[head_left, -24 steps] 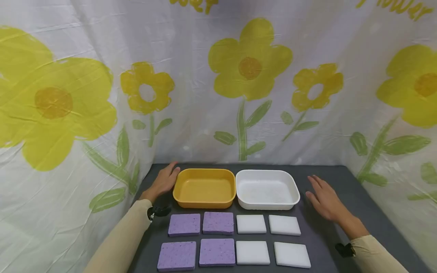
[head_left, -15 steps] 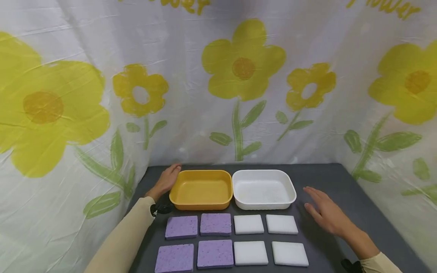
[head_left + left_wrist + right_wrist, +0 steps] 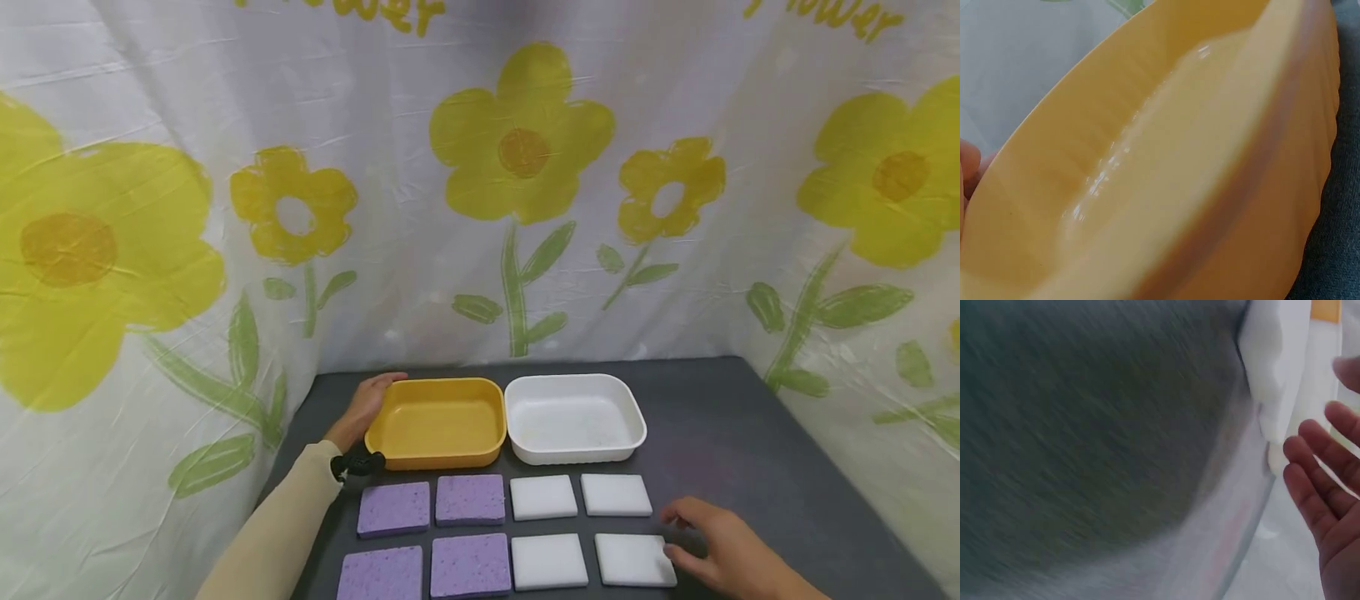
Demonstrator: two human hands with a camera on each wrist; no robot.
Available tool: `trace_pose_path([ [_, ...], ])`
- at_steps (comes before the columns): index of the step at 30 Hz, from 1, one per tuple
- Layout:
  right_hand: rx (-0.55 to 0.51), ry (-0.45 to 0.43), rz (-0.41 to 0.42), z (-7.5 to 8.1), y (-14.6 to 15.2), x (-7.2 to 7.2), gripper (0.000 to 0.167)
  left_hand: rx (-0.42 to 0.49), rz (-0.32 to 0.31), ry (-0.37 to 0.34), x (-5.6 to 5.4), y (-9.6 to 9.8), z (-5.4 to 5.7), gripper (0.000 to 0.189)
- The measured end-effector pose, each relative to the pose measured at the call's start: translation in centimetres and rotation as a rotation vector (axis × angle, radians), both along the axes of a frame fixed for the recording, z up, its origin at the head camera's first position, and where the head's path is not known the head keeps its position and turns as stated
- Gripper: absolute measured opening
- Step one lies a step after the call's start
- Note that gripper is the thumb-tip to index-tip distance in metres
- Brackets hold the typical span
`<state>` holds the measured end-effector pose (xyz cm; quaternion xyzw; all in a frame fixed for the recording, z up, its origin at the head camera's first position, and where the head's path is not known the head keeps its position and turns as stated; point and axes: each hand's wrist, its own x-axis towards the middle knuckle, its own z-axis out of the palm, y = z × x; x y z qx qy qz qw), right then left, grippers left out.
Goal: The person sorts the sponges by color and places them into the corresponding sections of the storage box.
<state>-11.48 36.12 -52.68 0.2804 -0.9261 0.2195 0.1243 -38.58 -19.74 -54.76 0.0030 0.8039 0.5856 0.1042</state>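
Observation:
My left hand (image 3: 367, 403) rests against the left side of a yellow tray (image 3: 435, 461) in the head view, fingers reaching along its back left corner. In the left wrist view the yellow tray (image 3: 1147, 144) fills most of the frame, with fingertips (image 3: 969, 159) at its far rim. My right hand (image 3: 723, 546) hovers by the front right white sponge (image 3: 635, 560), thumb at the sponge's right edge and fingers bent with a gap between. The right wrist view shows its fingers (image 3: 1325, 459) apart and holding nothing.
A white tray (image 3: 575, 457) stands against the yellow one's right side. In front lie several speckled purple sponges (image 3: 470, 565) and several white sponges (image 3: 543, 497), in two rows. A flower-printed curtain (image 3: 405, 275) closes off the back and sides of the dark table (image 3: 697, 433).
My right hand has come down and toward the front, from beside the white tray to the front right white sponge. My left hand stays at the yellow tray. The head view has shifted slightly.

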Motion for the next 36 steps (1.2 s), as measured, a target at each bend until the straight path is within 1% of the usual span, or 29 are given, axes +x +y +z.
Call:
trace_pose_path([
  [3,0.029,-0.125,0.013,-0.8,0.0,0.9,0.036,-0.015,0.004,0.011,0.2,0.0,-0.2,0.049],
  [5,0.050,-0.180,0.012,-1.5,0.1,1.4,0.037,-0.041,-0.002,0.033,0.2,0.2,-0.2,0.048],
  [7,0.067,-0.144,0.011,-2.3,0.1,1.8,0.039,-0.075,-0.008,0.055,0.3,0.3,-0.4,0.048],
  [9,0.073,-0.116,-0.007,-3.1,0.1,2.1,0.042,-0.103,-0.017,0.075,0.4,0.4,-0.6,0.048],
  [10,0.071,-0.086,-0.014,-3.4,0.0,2.2,0.045,-0.116,-0.023,0.081,0.4,0.4,-0.7,0.049],
  [12,0.068,-0.051,-0.039,-4.0,-0.1,2.4,0.049,-0.135,-0.020,0.091,0.4,0.4,-0.9,0.049],
  [15,0.050,-0.005,-0.063,-4.4,-0.4,2.5,0.052,-0.152,-0.013,0.100,0.3,0.2,-0.8,0.050],
  [18,0.028,0.058,-0.095,-4.3,-0.6,2.8,0.056,-0.150,0.000,0.106,0.2,0.1,-0.6,0.049],
  [20,0.015,0.107,-0.105,-3.9,-0.5,2.9,0.060,-0.148,0.005,0.114,0.3,0.1,-0.4,0.049],
  [21,0.009,0.119,-0.105,-3.4,-0.4,2.9,0.062,-0.146,0.009,0.117,0.3,0.2,-0.3,0.049],
  [23,0.015,0.140,-0.095,-2.4,-0.2,2.7,0.062,-0.141,0.015,0.112,0.4,0.2,-0.2,0.048],
  [25,0.024,0.159,-0.081,-1.0,-0.3,2.1,0.062,-0.142,0.019,0.104,0.5,0.2,-0.1,0.048],
  [29,0.060,0.214,-0.049,1.9,-1.4,0.3,0.058,-0.141,0.023,0.088,0.6,0.0,0.0,0.048],
  [32,0.065,0.252,-0.024,3.8,-3.0,-1.6,0.054,-0.137,0.021,0.078,0.5,0.0,0.0,0.049],
  [36,0.064,0.237,0.007,5.6,-5.7,-4.3,0.049,-0.120,0.016,0.065,0.6,0.2,-0.2,0.049],
])
